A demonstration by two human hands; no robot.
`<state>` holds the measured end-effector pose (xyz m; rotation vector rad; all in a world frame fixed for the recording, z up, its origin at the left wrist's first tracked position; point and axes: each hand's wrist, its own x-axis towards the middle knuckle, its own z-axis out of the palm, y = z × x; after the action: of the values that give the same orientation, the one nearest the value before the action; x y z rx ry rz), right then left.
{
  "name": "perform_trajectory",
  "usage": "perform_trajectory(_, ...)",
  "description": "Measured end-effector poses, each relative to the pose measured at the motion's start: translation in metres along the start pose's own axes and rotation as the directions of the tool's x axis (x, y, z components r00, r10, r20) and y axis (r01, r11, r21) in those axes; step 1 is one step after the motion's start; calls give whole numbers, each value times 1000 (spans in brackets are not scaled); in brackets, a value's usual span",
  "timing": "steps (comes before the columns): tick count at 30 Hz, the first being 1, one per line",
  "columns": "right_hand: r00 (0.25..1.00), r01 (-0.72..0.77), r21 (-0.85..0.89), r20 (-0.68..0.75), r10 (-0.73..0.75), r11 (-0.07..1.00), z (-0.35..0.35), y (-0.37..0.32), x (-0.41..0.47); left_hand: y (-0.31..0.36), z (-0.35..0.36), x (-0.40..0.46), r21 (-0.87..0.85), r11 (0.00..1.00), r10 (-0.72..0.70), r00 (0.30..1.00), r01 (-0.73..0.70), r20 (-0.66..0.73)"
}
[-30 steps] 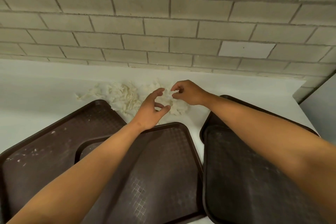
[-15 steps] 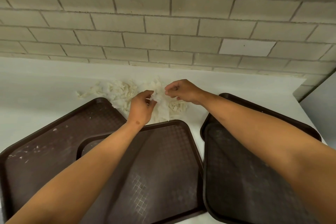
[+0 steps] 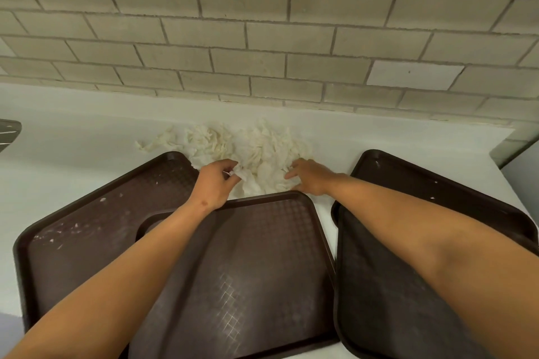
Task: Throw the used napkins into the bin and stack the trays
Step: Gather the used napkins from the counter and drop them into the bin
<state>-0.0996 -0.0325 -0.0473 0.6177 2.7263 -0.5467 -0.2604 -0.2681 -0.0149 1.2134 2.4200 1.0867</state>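
A: Where do we stand with the used napkins [image 3: 250, 148]?

B: They lie in one loose shredded heap on the white counter [image 3: 73, 148], at twelve o'clock from the middle tray [image 3: 262, 256], close under the brick wall [image 3: 262, 38]. No bin shows in our view.

A: And our hands?

B: Our left hand [image 3: 214, 183] is at the heap's seven o'clock edge, fingers curled and pinching a wad of napkin between thumb and fingertips. Our right hand [image 3: 310, 176] lies at the heap's five o'clock edge, fingers fairly straight and spread onto the paper, not clenched on anything that we can see.

A: So how do we gather well?

B: We judge it best to sweep both hands inward from the sides, cupping the shreds into one bundle before lifting, since thin scraps will likely slip out and trail. The strays toward ten o'clock want raking in first.

A: The arms?

B: Both forearms reach forward over the trays, the left across the left tray [image 3: 87, 227] and middle tray, which overlap, the right above the right-hand trays [image 3: 437, 198], wrists low near the counter.

A: And stacking?

B: Not yet done, we reckon; crumbs remain on the left tray.
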Motion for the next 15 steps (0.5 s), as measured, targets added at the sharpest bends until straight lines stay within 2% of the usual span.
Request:
perform_trajectory(4,995,36,-21,-91,-37,999,0,1,-2,-1,5,-1,1,1000,0,998,-1,68)
perform_trajectory(8,989,26,2,-145,-25,1000,1,3,-6,6,10,1,-71,997,0,997,6,79)
perform_trajectory(12,983,0,95,-180,17,995,-17,3,-11,16,12,5,-124,992,12,995,0,98)
perform_trajectory(15,972,35,224,-233,18,974,-41,1,-19,23,13,8,-179,983,-7,993,28,117)
